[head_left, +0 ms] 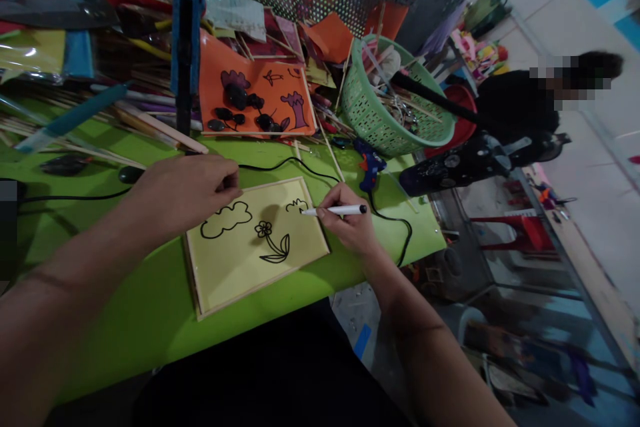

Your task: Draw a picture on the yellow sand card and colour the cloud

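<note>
My right hand [350, 217] pinches a white marker pen [340, 210], its tip at a small scalloped outline near the upper right of a yellow sheet [235, 280]. Thin wooden sticks edge that sheet, which lies on the green table [145, 307]. A black-line cloud [226, 220] is drawn at its upper left, and a flower with a stem and leaves [273, 243] in the middle. My left hand [200, 188] rests at the sheet's top left edge with its fingers curled in; whether anything is inside them is hidden.
Behind the sheet stands an orange card [295, 80] with drawings and dark stones. A green basket [375, 107] of supplies and a blue glue gun [370, 163] with a black cord are to its right. Scissors [60, 13] and sticks clutter the left. A person [520, 100] is at the far right.
</note>
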Demonstrator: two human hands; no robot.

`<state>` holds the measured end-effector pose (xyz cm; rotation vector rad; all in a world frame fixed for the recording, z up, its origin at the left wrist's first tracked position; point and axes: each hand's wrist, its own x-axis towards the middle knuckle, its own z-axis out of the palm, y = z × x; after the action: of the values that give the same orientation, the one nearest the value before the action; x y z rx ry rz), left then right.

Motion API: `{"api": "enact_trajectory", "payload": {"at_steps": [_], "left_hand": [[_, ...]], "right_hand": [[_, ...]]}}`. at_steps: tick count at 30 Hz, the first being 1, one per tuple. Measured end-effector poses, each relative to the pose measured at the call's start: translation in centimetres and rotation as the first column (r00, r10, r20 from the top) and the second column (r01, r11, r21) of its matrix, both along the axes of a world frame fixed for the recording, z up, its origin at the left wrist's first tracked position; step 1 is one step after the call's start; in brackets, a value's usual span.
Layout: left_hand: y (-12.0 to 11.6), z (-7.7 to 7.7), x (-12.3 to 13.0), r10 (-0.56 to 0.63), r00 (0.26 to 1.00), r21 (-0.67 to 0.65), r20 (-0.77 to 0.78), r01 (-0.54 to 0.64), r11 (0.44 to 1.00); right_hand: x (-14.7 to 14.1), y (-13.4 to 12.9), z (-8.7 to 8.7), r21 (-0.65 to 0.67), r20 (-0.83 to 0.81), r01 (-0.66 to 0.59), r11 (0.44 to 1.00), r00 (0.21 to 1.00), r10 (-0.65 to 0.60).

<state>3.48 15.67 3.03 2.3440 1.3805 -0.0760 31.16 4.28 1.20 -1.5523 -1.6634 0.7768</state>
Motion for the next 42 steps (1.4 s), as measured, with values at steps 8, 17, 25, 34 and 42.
{"api": "enact_trajectory", "payload": {"at_steps": [8,17,25,34,42], "left_hand": [[0.07,-0.21,-0.13,-0.018,1.000,0.019,0.004,0.018,1.000],[0.17,-0.38,-0.20,-0.019,1.000,0.028,0.018,0.019,0.999],[0.01,0.24,0.03,-0.008,0.999,-0.004,-0.037,0.008,1.000],[0.07,-0.05,-0.20,-0.022,1.000,0.004,-0.009,0.022,1.000],[-0.13,-0.01,-0.11,0.008,1.000,-0.007,0.013,-0.007,1.000]], "right_hand": [[0.03,-0.07,-0.13,0.002,-0.037,0.000,1.000,0.999,0.001],[-0.01,-0.11,-0.30,0.001,-0.016,0.008,1.000,1.000,-0.008],[-0.35,0.01,-0.20,0.000,-0.040,-0.005,1.000,0.999,0.005],[-0.70,0.09,-0.07,0.006,-0.029,0.003,1.000,1.000,-0.003],[-0.78,0.19,0.00,-0.003,-0.037,0.000,1.000,0.999,0.000]]}}
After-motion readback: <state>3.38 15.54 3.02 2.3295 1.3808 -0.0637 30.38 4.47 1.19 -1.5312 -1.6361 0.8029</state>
